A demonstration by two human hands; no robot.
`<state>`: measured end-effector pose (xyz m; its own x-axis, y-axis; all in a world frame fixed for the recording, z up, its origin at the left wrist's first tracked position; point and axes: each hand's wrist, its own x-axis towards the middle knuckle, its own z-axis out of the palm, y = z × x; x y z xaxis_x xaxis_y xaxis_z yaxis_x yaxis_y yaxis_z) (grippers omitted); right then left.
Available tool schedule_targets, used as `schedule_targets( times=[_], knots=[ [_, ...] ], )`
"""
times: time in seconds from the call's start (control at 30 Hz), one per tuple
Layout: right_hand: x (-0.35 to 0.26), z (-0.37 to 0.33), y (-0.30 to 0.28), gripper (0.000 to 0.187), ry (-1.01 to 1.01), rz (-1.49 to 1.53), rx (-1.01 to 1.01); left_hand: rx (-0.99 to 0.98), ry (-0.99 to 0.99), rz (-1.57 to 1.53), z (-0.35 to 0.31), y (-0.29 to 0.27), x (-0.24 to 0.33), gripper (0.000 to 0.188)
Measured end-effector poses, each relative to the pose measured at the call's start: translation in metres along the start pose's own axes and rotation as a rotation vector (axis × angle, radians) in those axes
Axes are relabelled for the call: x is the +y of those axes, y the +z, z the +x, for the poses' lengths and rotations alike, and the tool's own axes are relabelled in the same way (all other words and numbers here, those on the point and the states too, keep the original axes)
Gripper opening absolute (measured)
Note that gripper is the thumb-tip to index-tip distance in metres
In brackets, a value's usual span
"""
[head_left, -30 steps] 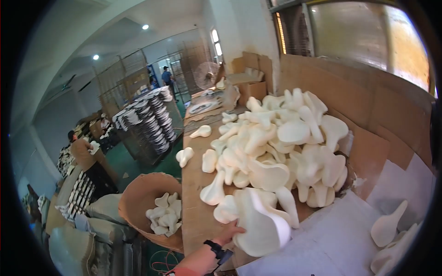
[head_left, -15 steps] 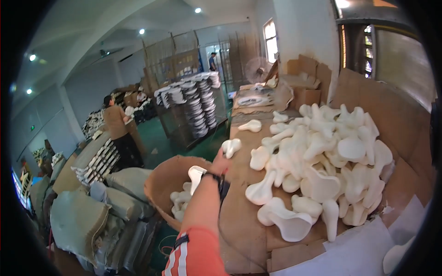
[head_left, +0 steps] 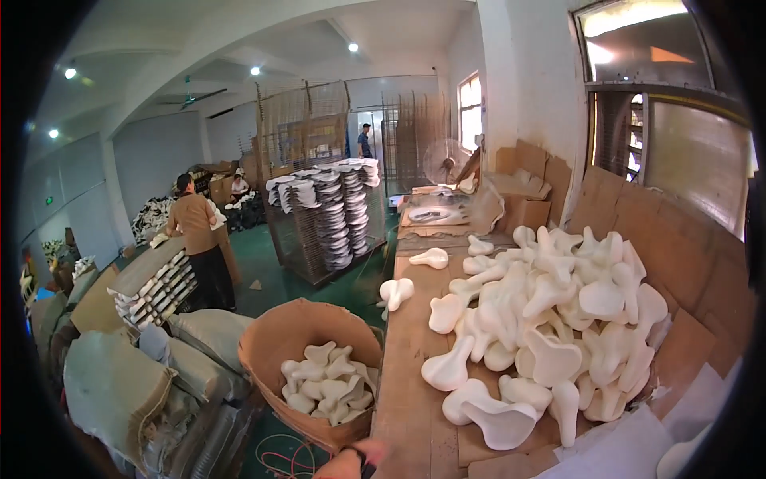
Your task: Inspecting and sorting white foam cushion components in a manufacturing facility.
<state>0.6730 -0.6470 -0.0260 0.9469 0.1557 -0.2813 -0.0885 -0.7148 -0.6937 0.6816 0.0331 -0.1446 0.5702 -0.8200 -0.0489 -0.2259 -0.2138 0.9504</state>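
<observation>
At the lower edge, my left hand [head_left: 371,453] is blurred and partly cut off, with a dark band at the wrist. Its fingers cannot be made out, nor whether they hold anything. It is beside the cardboard-covered table [head_left: 407,427], just below a round brown bin [head_left: 267,383] that holds several white saddle-shaped pads [head_left: 323,387]. A large heap of similar pale bicycle-saddle pads [head_left: 550,319] covers the right of the table. One pad [head_left: 396,294] lies at the table's left edge, another [head_left: 429,258] farther back. My right hand is out of view.
Stuffed grey sacks [head_left: 116,391] lie left of the bin. A co-worker [head_left: 195,231] stands beyond them by stacked pale pieces [head_left: 159,287]. A mesh rack with stacked saddle shapes [head_left: 331,215] stands ahead. Cardboard sheets [head_left: 694,247] line the right wall; a red cord [head_left: 283,455] lies below the bin.
My left hand has drawn back from the pad at the table's edge to the lower edge of view. The white pad beside my wrist over the bin no longer shows there. The view has tilted up.
</observation>
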Motion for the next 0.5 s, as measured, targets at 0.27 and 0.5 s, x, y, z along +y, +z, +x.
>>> schedule_targets(
  times=[0.27, 0.5],
  knots=[
    [-0.057, -0.015, -0.003, 0.031, 0.243, 0.084, -0.176, 0.586, -0.598, -0.803, -0.077, 0.075, 0.051, 0.021],
    [-0.106, -0.049, -0.017, 0.033, 0.371, 0.389, -0.102, 0.862, -0.811, -0.959, 0.000, 0.100, 0.134, 0.020]
  ],
)
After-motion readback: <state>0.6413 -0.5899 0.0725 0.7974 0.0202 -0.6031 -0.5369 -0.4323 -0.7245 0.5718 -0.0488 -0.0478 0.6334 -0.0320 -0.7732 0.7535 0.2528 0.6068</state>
